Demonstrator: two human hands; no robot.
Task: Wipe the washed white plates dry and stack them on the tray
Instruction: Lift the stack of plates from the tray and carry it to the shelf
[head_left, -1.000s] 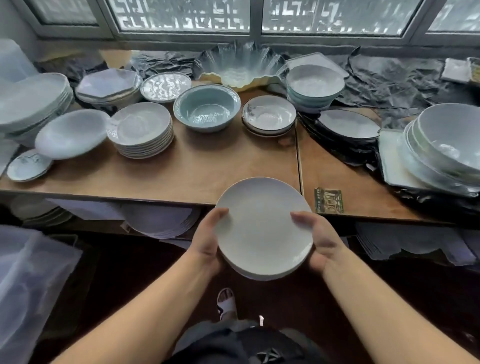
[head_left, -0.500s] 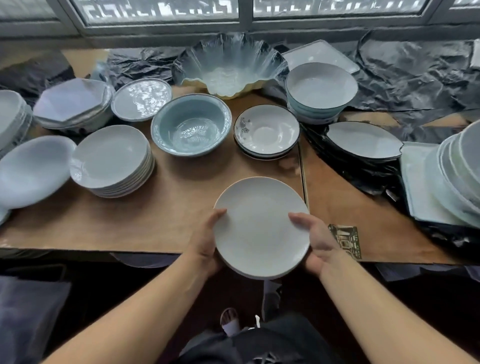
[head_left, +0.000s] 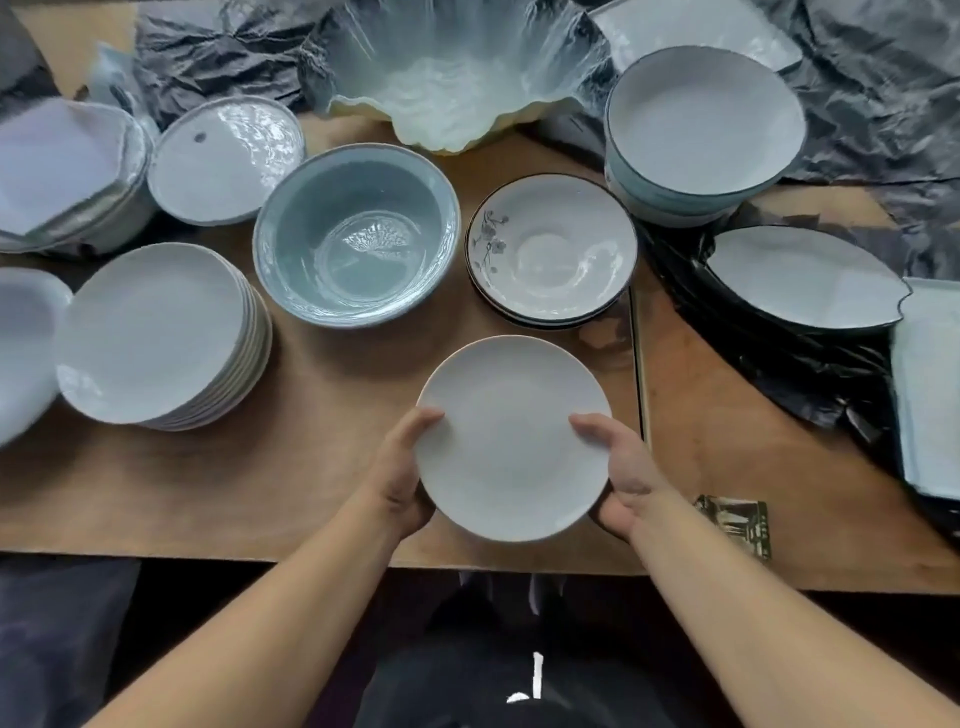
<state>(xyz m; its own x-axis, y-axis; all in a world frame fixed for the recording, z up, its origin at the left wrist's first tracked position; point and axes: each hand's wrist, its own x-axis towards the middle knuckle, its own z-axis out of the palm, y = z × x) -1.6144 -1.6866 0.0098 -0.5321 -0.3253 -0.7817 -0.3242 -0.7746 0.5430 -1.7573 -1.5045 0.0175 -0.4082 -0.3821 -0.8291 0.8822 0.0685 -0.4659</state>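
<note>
Plain round white ceramic plate (head_left: 511, 436) held level over the near middle of the brown wooden counter (head_left: 322, 467), just inside its front edge. Left hand (head_left: 400, 475) grasps the plate's left rim, thumb on top; right hand (head_left: 626, 473) grasps the right rim the same way, fingers of both hidden underneath. Cannot tell whether the plate touches the counter or sits just above it. Bare wood to the left of the plate runs along the front edge up to a stack of round white plates (head_left: 156, 332) at the left; a narrower bare patch lies to the right, crossed by a seam in the counter top (head_left: 640, 374) just beside the right hand. A small dark printed card (head_left: 737, 525) lies flat near the front edge, right of the right wrist. Directly beyond the plate: a wide blue-grey glazed bowl (head_left: 358, 234) and a short stack of dark-rimmed white dishes with a floral sprig (head_left: 550, 249), both near it but apart. Further back, a large ruffled pale glass bowl (head_left: 457, 88) and a stack of deep white bowls with blue outsides (head_left: 701, 124). Right side crowded: a leaf-shaped white dish (head_left: 800, 275) on crumpled black plastic sheeting (head_left: 810, 364), which reaches to the counter's right edge.
</note>
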